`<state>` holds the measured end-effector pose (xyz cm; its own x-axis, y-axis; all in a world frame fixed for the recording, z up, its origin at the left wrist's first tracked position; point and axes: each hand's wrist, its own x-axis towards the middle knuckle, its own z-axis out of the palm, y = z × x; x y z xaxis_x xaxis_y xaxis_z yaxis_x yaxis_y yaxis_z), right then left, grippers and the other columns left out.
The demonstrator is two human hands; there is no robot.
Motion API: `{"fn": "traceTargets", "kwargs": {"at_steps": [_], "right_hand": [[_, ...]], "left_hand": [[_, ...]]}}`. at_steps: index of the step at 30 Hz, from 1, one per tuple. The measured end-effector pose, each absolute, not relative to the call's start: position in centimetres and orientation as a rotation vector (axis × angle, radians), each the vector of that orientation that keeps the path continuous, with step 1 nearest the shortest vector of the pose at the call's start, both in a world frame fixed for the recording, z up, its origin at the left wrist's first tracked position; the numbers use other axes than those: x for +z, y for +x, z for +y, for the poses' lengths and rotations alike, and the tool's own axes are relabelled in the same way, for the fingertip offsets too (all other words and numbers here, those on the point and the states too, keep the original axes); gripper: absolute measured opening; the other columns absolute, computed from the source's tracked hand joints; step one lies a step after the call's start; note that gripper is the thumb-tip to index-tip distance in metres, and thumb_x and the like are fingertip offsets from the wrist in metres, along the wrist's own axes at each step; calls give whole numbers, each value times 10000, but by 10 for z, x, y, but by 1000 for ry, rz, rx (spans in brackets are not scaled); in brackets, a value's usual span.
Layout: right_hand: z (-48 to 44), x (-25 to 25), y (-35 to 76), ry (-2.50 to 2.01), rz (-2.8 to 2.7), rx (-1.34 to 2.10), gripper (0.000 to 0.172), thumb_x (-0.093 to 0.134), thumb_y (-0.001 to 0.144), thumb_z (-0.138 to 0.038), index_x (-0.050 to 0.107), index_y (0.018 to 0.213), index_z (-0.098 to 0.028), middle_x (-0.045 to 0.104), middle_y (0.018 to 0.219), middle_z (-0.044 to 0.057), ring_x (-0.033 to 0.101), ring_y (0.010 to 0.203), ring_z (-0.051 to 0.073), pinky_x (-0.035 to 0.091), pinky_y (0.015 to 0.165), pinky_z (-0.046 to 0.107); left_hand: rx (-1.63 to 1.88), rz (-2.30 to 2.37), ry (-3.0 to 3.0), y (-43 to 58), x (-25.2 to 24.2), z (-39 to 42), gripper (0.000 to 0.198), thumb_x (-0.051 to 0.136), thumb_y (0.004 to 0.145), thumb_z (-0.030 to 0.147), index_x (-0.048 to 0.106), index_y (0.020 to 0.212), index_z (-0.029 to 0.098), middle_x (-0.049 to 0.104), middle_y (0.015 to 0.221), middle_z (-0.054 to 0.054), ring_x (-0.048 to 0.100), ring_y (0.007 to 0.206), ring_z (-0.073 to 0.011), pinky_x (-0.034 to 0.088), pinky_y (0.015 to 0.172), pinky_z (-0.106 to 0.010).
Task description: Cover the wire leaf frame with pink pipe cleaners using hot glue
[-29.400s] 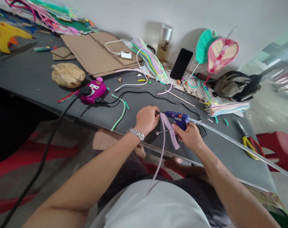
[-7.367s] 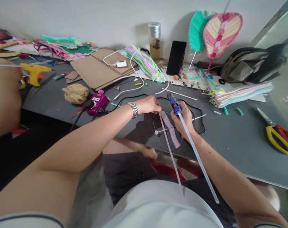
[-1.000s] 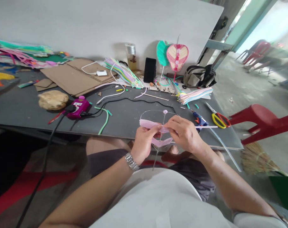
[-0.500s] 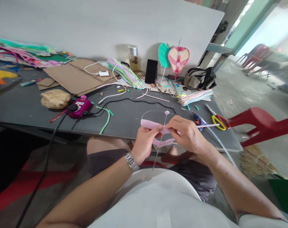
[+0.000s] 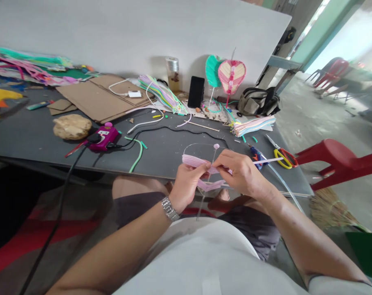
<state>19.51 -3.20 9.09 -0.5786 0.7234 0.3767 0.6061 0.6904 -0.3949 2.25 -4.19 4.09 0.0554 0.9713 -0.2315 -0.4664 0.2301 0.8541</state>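
Note:
Both my hands meet at the near edge of the grey table (image 5: 35, 135), over a thin wire hoop (image 5: 201, 144) with a pink bead on its stem. My left hand (image 5: 187, 186) pinches pale pink strips (image 5: 192, 161) against the wire stem. My right hand (image 5: 241, 174) pinches the same strips from the right, and a long pink strip (image 5: 270, 160) sticks out past its fingers. The blue glue gun (image 5: 255, 154) lies on the table just right of my right hand, with its clear glue stick (image 5: 284, 184) running back toward me.
Yellow-handled scissors (image 5: 282, 155) lie at the right end near a red plastic chair (image 5: 342, 159). A magenta power strip (image 5: 105, 134) with black cables sits left. Cardboard (image 5: 93, 98), pastel strip bundles (image 5: 253, 125), a phone (image 5: 196, 91), finished fan shapes (image 5: 231, 76) and a bag (image 5: 258, 102) line the wall.
Earlier my right hand held the blue glue gun to the strips; the gun now lies on the table. In the last second both hands only shifted slightly on the strips.

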Motion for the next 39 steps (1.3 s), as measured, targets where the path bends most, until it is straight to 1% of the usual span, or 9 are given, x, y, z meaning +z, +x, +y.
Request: {"fn": "traceTargets", "kwargs": {"at_steps": [3,6,11,15,18,22,35,39], "right_hand": [[-32,91,195,-1014,-2390,304,244,502,898,-16,676,851,-181,601,792,21,539,715,140,387,662,254],[-31,90,196,-994,-2400,260,238,510,917,-27,679,854,-181,594,782,20,530,707,142,383,660,257],[-31,86,197,-950,-2457,56,208,537,955,-70,701,887,-179,652,828,48,555,742,165,396,707,281],[-30,85,196,-938,-2491,-27,206,540,958,-80,705,892,-184,683,868,56,562,747,166,382,710,291],[-30,89,193,-929,-2497,-27,212,525,946,-70,692,875,-180,678,843,49,559,737,167,371,702,297],[-31,93,191,-934,-2499,-18,199,529,944,-74,691,889,-177,676,835,46,566,741,166,358,699,300],[-32,101,188,-885,-2611,37,235,496,950,-61,664,827,-170,669,804,45,588,767,164,298,687,317],[-31,105,190,-843,-2632,63,249,484,959,-52,661,827,-166,657,790,36,574,744,155,290,681,314]], "left_hand": [[1212,991,723,21,41,-42,340,925,582,398,787,723,121,694,646,-34,579,617,-134,457,593,-250],[1209,1014,759,18,42,-42,360,934,583,423,790,716,121,700,649,-45,592,629,-145,474,606,-259],[1232,1010,768,17,43,-41,367,950,574,427,804,721,125,711,659,-48,605,638,-147,480,613,-258],[1271,1000,744,18,42,-42,368,961,560,398,815,757,124,738,708,-56,629,677,-157,507,650,-268],[1337,991,716,20,40,-42,359,961,561,368,808,784,131,741,722,-45,642,696,-160,526,677,-278],[1398,997,718,20,39,-44,348,960,568,346,776,781,141,714,689,-21,629,667,-150,517,645,-273],[1401,995,797,16,41,-46,314,939,591,333,744,766,159,702,686,-4,628,659,-141,523,651,-269],[1375,998,806,17,39,-47,347,945,587,339,737,794,154,699,690,2,626,657,-138,525,658,-268]]}}
